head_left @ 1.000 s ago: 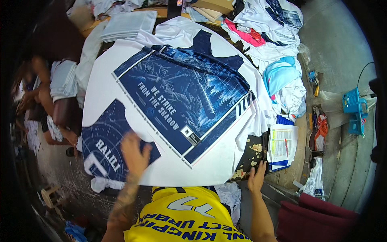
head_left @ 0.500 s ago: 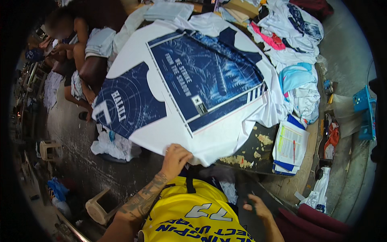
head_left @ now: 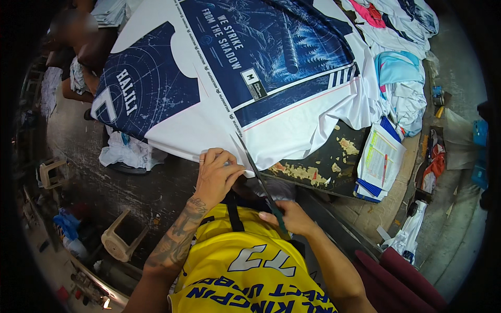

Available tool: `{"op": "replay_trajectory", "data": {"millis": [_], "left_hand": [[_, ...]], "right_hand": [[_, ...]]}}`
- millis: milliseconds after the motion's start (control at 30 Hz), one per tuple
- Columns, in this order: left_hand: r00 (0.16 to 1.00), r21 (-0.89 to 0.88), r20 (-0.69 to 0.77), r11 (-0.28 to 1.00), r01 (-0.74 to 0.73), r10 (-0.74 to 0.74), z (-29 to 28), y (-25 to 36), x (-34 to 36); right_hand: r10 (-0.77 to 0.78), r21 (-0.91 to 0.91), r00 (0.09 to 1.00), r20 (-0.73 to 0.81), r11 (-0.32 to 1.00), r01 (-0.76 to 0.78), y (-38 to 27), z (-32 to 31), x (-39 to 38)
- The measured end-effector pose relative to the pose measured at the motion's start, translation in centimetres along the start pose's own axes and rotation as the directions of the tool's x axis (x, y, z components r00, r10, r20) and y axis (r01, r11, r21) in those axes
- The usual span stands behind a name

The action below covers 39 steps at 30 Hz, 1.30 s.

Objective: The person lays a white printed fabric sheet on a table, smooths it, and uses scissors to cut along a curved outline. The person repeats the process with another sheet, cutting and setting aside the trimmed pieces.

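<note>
At the near edge of the dark counter with chipped paint [head_left: 323,178], the L hand [head_left: 214,175] pinches the rim of a white fabric sheet w/ navy-blue printed panels [head_left: 182,130], fingers bunched together. The R hand [head_left: 295,218] is wrapped round the green handle of long, dark-bladed metal scissors [head_left: 261,180]. One blade lies across the sheet, tip near the corner of the large navy rectangular panel w/ forest print [head_left: 271,41]; lower blade pos. cannot be told.

Risks (est.):
1. Cut into print. Cause: blade angle drifting toward the lg. panel or the smaller navy panel w/ curved edge [head_left: 156,78].
2. Crooked or snagged cut. Cause: slack cloth, e.g. L hand pinch slipping; loose folds at R side may also drag.
3. Nicked fingers. Cause: L fingertips being just beside the blade.
</note>
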<state>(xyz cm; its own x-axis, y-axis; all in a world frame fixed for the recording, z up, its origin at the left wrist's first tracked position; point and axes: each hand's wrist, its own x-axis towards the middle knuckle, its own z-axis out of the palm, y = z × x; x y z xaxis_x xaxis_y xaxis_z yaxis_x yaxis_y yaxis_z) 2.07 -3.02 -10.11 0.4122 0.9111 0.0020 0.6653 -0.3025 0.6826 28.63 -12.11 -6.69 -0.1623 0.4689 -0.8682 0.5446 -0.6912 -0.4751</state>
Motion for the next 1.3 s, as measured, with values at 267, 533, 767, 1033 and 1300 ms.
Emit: {"op": "replay_trajectory", "data": {"millis": [267,533,767,1033,1300], "left_hand": [[0.996,-0.112,0.08,0.994,-0.019,0.028,-0.9,-1.2,1.0],[0.956,-0.265,0.281,0.964,-0.001,0.079,-2.7,-3.2,2.3],[0.853,-0.38,0.495,0.924,0.043,0.164,-4.2,-5.1,3.7],[0.733,-0.545,0.622,0.825,0.152,0.275,-5.0,-8.0,6.2],[0.499,-0.547,0.812,0.691,0.472,0.301,-6.7,-10.5,10.7]], "right_hand": [[-0.019,-0.093,1.0,0.015,0.995,0.02,-6.6,-1.5,2.6],[-0.058,-0.138,0.998,-0.022,0.989,0.054,-13.6,-2.8,6.1],[-0.09,-0.047,0.996,0.013,0.995,0.09,-19.9,-3.8,10.1],[-0.081,-0.196,0.997,-0.019,0.978,0.076,-26.2,-5.1,14.5],[0.08,-0.225,0.997,0.0,0.971,-0.078,-33.3,-5.8,18.1]]}}
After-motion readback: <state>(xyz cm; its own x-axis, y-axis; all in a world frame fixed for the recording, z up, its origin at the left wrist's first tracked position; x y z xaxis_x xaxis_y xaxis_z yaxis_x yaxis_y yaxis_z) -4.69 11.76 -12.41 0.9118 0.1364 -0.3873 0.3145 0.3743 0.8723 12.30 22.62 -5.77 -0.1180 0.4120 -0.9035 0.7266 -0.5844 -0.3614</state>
